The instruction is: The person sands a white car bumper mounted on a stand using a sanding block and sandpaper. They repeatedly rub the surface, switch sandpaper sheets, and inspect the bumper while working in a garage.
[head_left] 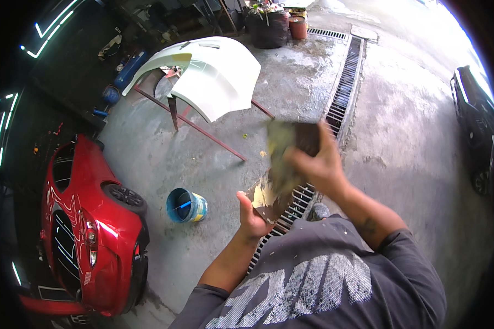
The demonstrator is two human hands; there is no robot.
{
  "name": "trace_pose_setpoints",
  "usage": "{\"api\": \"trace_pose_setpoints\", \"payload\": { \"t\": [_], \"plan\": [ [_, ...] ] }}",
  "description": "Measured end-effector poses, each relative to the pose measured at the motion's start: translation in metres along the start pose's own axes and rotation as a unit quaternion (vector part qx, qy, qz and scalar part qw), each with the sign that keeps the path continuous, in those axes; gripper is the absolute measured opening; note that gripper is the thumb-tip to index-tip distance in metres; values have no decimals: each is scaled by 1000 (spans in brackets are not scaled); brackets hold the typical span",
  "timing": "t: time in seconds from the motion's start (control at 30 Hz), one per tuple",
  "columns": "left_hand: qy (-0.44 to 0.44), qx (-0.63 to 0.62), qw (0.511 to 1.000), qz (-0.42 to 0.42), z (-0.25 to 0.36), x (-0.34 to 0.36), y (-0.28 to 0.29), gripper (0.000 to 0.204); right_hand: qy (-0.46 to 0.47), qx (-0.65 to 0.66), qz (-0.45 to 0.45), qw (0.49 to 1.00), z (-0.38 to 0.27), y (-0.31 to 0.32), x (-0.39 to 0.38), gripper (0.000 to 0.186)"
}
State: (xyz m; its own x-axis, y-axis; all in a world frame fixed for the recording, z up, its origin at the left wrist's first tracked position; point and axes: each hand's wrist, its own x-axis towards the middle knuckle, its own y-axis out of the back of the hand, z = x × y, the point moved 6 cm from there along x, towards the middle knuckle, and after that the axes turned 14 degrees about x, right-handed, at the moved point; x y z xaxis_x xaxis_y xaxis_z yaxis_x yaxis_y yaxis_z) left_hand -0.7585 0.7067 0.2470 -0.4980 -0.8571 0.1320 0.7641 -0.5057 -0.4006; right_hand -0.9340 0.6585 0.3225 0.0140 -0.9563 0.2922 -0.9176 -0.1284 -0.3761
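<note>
My left hand [251, 219] is below the chest, thumb raised, holding a flat brown mixing board [264, 198] smeared with cream-yellow putty. Just above it, my right hand [319, 167] grips a flat dark spreader [304, 137], blurred by motion, with a yellowish-green smear over its left part. The spreader's lower end overlaps the board, though the blur hides whether the two touch. The left fingers are mostly out of sight beneath the board.
Ahead, a white car body panel [225, 74] rests on a red metal stand [203, 131]. A blue bucket [186, 205] stands at left, near a red car [96, 230]. A floor drain grate [348, 71] runs below me. At far right is a dark car [475, 115].
</note>
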Motion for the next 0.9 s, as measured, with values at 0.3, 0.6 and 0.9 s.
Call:
{"api": "trace_pose_setpoints", "payload": {
  "t": [0.3,0.6,0.9],
  "plan": [
    [-38,-41,998,7,9,5,8,112,48,-16,-75,996,7,-27,-18,53],
    [-12,-162,987,4,21,21,-1,121,-19,-49,-36,998,4,-9,-2,52],
    [10,-187,982,-3,9,20,1,116,15,-18,27,999,-5,8,16,56]
  ]
}}
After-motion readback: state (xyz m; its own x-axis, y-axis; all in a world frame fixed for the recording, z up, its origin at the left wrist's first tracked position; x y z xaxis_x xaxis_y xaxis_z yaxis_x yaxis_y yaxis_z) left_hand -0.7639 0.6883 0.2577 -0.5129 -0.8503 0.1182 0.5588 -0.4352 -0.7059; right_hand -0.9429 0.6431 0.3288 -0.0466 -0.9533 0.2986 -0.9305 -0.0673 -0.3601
